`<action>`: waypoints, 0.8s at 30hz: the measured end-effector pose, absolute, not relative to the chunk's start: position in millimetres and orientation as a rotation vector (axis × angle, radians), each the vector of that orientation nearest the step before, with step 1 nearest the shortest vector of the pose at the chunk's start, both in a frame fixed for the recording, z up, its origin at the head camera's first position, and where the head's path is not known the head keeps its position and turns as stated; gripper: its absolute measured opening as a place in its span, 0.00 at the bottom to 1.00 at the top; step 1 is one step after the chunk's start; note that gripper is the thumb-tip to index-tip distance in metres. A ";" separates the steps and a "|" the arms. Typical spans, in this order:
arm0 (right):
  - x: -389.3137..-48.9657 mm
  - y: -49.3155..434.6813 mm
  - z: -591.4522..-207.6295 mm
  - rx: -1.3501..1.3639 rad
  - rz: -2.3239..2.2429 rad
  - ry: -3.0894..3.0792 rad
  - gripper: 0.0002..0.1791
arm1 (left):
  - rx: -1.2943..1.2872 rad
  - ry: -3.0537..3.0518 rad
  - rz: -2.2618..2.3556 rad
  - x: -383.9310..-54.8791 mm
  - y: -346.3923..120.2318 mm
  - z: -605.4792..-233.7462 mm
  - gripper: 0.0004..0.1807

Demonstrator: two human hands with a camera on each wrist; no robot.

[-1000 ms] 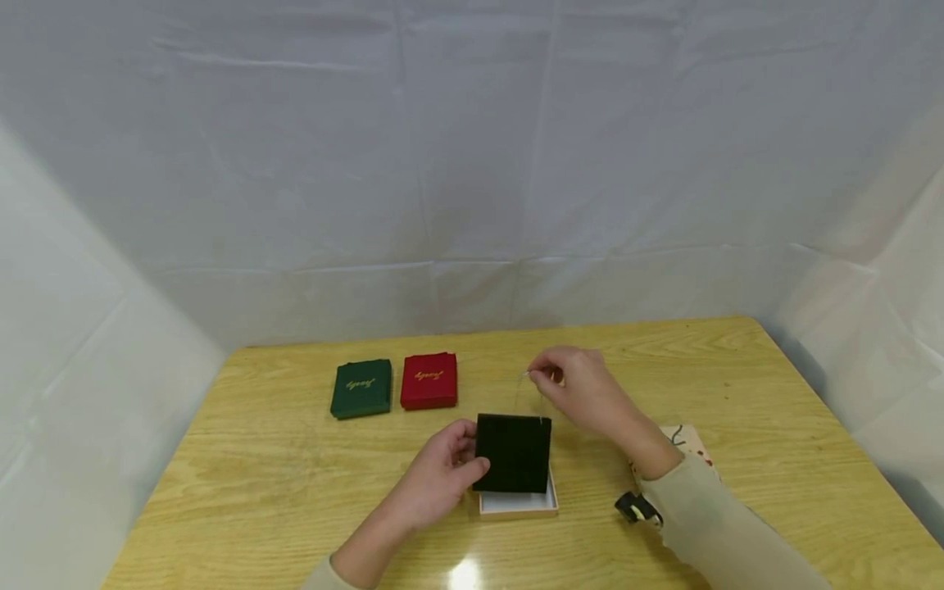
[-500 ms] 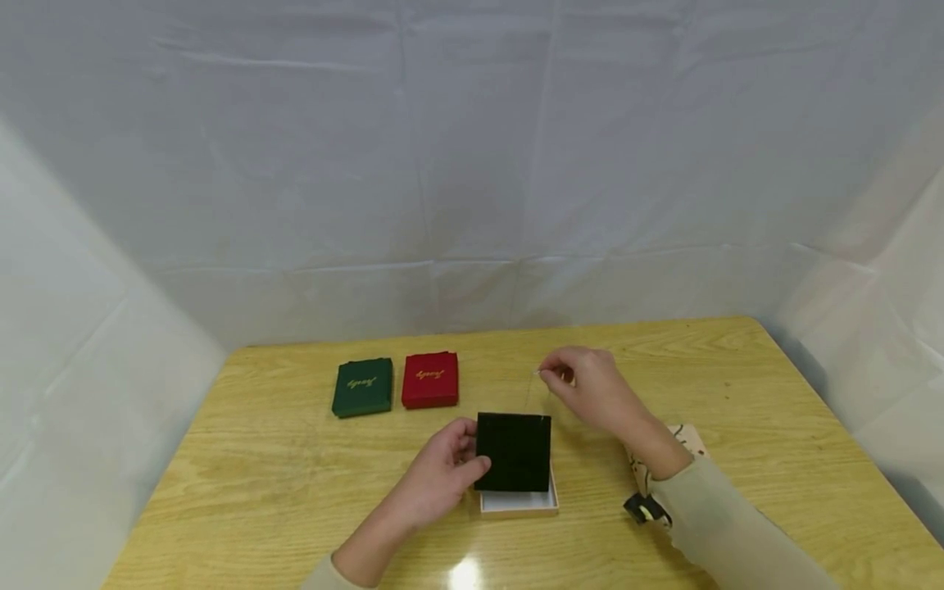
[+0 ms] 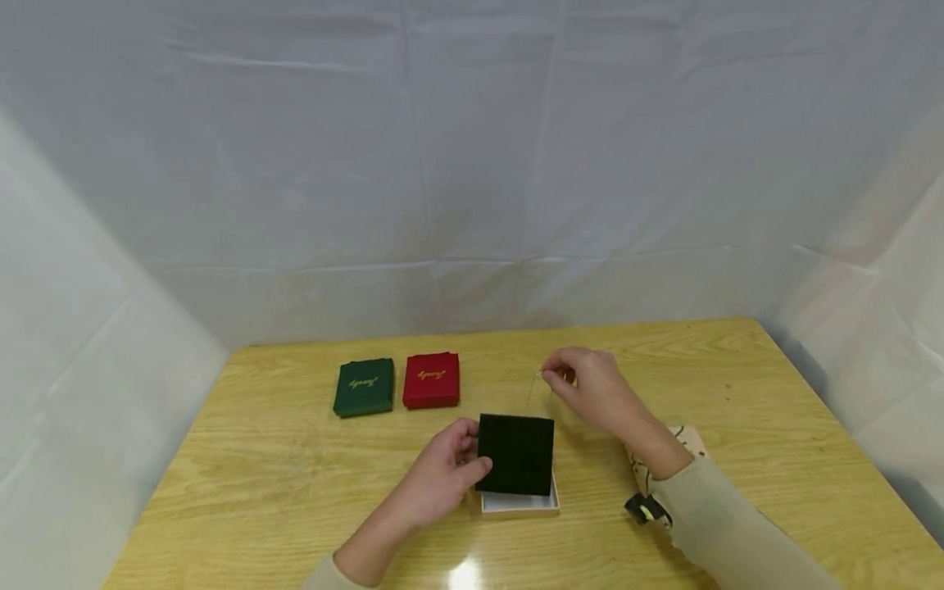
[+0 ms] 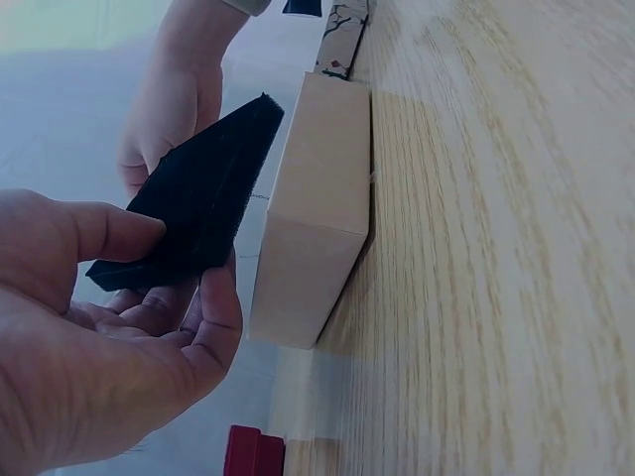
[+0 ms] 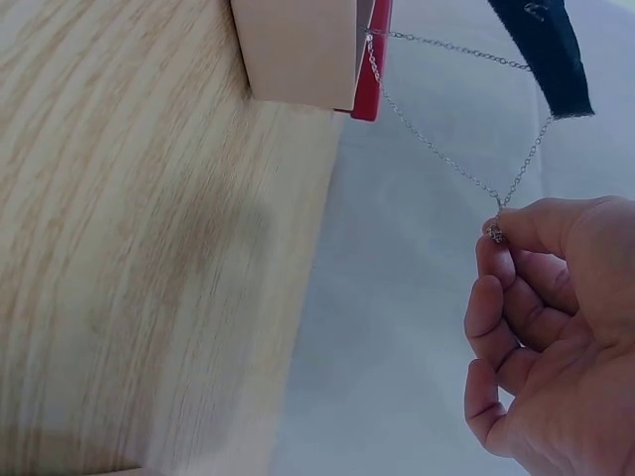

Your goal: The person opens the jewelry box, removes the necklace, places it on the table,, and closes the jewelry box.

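Pad [image 3: 515,455] apparently directly above box [image 3: 520,514]

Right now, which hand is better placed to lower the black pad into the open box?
Probably the left hand: it holds the black pad above the open box, while the right hand pinches the chain.

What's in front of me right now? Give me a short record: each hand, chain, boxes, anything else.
Left hand: holds black pad by its side
Right hand: pinches pendant
Chain: pendant at one bend, strands reaching the pad
Open box: on table, below the raised pad
Other boxes: green box, red box, side by side
Patterned item: partly hidden by right forearm
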State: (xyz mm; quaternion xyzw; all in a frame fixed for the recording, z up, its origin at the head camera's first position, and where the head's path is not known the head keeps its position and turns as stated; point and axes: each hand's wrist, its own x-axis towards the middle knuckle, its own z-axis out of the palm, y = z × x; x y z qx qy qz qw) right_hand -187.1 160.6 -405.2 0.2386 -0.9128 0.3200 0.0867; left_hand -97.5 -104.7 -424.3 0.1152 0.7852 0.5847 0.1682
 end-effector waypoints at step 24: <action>-189.0 165.9 -408.3 0.690 0.949 -2.714 0.03 | 0.307 2.235 1.681 -98.3 -105.9 -424.2 0.26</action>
